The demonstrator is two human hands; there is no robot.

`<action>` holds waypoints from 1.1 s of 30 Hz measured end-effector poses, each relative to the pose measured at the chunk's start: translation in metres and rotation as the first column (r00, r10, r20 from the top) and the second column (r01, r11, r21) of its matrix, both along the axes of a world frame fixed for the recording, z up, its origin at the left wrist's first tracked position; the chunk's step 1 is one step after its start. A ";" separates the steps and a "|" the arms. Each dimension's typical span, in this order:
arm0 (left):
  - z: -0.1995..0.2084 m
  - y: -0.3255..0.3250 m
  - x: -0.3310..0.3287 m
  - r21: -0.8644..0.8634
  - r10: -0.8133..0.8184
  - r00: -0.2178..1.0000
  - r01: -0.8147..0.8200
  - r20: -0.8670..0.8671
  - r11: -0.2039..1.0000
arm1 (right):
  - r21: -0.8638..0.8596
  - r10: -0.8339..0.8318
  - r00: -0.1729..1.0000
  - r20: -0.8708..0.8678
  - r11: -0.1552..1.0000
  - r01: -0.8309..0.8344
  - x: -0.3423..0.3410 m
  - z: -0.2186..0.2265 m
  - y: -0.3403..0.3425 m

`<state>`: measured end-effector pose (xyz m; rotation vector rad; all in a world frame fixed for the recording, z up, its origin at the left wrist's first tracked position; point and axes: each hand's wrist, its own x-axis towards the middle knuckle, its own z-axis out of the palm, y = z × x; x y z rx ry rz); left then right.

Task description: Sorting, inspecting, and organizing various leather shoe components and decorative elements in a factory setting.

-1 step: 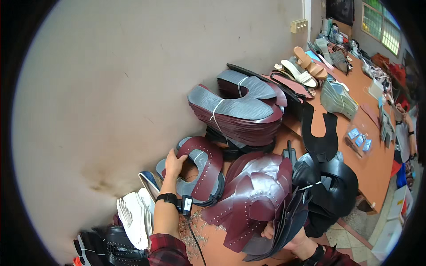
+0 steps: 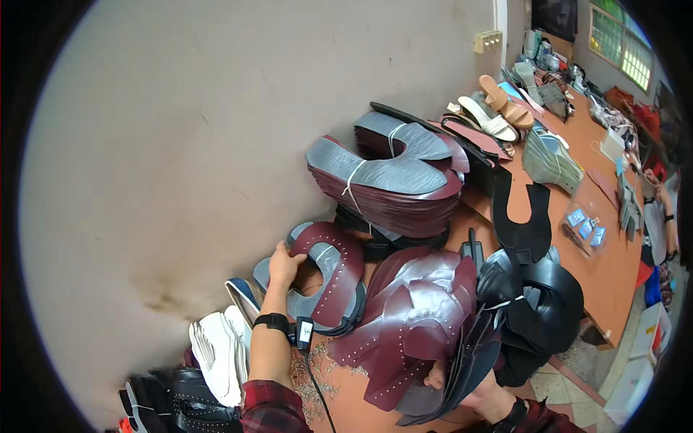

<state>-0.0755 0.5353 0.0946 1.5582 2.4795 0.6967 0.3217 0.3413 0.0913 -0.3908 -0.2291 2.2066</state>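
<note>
My left hand (image 2: 284,265) has its thumb at the edge of a burgundy U-shaped shoe upper (image 2: 346,278) with a row of metal studs. That piece lies on a pile of similar grey-backed cut pieces (image 2: 297,302) near the wall. At the lower middle, my right hand (image 2: 480,393) grips a fanned bundle of burgundy shoe uppers (image 2: 415,317), several of them studded. Its thumb shows at the bundle's near side; the other fingers are mostly hidden by the dark undersides.
Behind stands a tall tied stack of burgundy and grey uppers (image 2: 382,180). Black uppers (image 2: 545,303) lie to the right, white pieces (image 2: 220,353) at left. Loose studs (image 2: 317,379) scatter over the orange table (image 2: 606,281). Sandals (image 2: 491,119) sit farther back; a cable (image 2: 317,390) trails from my left wrist.
</note>
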 end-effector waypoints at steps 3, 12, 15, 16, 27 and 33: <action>0.021 -0.012 0.003 -0.020 0.003 0.994 -0.001 0.111 1.000 | -0.245 0.026 0.994 0.105 0.970 0.000 -0.014 0.001 0.001; 0.088 -0.173 0.168 0.551 -0.762 0.639 0.599 0.107 0.580 | -0.176 -0.108 0.983 -0.149 0.981 0.081 -0.038 0.040 0.018; 0.109 -0.224 0.212 0.422 -0.868 0.494 0.777 0.052 0.468 | 0.005 -0.023 0.903 -0.429 1.000 0.028 -0.046 0.038 0.005; 0.103 -0.233 0.217 0.450 -0.874 0.486 0.783 -0.009 0.430 | -0.065 -0.022 0.915 -0.403 0.998 -0.004 -0.039 0.041 -0.003; 0.105 -0.285 0.229 0.432 -0.846 0.463 0.728 0.263 0.533 | -0.176 -0.014 0.975 -0.220 0.984 -0.026 0.003 0.049 -0.034; 0.108 -0.304 0.246 0.407 -0.735 0.623 0.619 0.266 0.672 | 0.101 -0.064 0.975 -0.212 0.991 0.087 0.001 0.077 -0.025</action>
